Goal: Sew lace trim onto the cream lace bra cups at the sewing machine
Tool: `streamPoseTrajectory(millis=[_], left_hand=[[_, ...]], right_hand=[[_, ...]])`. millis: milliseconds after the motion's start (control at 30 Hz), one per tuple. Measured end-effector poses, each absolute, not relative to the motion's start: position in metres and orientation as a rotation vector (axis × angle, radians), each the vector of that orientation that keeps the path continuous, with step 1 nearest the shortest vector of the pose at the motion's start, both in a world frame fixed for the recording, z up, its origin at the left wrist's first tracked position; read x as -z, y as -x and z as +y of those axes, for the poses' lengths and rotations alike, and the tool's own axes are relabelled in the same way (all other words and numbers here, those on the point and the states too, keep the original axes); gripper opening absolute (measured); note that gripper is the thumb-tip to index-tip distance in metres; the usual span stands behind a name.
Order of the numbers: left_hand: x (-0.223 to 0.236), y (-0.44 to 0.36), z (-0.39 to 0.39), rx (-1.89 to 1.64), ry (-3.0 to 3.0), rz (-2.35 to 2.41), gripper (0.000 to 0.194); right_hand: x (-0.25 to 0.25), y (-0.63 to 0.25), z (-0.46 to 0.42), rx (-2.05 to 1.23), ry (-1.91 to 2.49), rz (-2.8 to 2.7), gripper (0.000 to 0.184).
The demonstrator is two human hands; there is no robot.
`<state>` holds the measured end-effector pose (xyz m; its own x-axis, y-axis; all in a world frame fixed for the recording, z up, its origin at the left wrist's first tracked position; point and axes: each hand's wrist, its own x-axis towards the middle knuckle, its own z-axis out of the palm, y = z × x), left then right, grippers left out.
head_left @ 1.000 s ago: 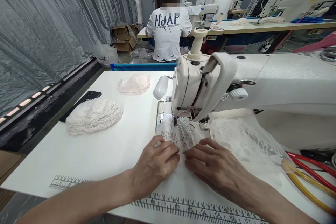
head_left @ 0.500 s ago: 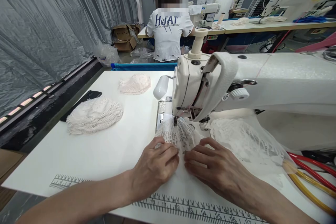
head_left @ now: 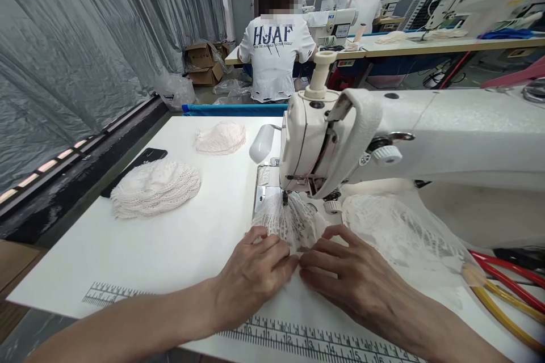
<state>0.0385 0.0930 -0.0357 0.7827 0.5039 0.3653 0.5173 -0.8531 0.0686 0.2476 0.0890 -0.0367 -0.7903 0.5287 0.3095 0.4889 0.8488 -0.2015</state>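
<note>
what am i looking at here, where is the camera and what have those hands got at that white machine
Everything is seen from one camera worn on a person's head, looking forward and down. The white machine is a sewing machine. Under its needle area lies gathered white lace. The person's left hand and right hand have their fingers at its near edge; whether they pinch or press it is hard to tell.

On the white tabletop, to the left, are a stack of lacy pieces beside a flat black object, and a pale pink piece further back. More white lace fabric lies on the right. A ruler scale runs along the near edge.
</note>
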Motion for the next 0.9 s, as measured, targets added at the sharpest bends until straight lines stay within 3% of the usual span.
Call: streamPoseTrajectory(millis=[133, 267, 400, 900], left_hand=[[0.038, -0.039, 0.092, 0.592, 2.924, -0.856, 0.016], [0.043, -0.037, 0.096, 0.668, 2.868, -0.890, 0.016], [0.045, -0.035, 0.107, 0.661, 2.855, -0.914, 0.016], [0.047, -0.036, 0.161, 0.522, 2.846, -0.990, 0.019]], right_hand=[[0.027, -0.245, 0.091, -0.302, 0.783, -2.665, 0.022], [0.025, -0.244, 0.100, -0.236, 0.841, -2.590, 0.051], [0.036, -0.247, 0.114, -0.035, 0.892, -2.541, 0.062], [0.046, -0.240, 0.142, 0.258, 1.052, -2.474, 0.055]])
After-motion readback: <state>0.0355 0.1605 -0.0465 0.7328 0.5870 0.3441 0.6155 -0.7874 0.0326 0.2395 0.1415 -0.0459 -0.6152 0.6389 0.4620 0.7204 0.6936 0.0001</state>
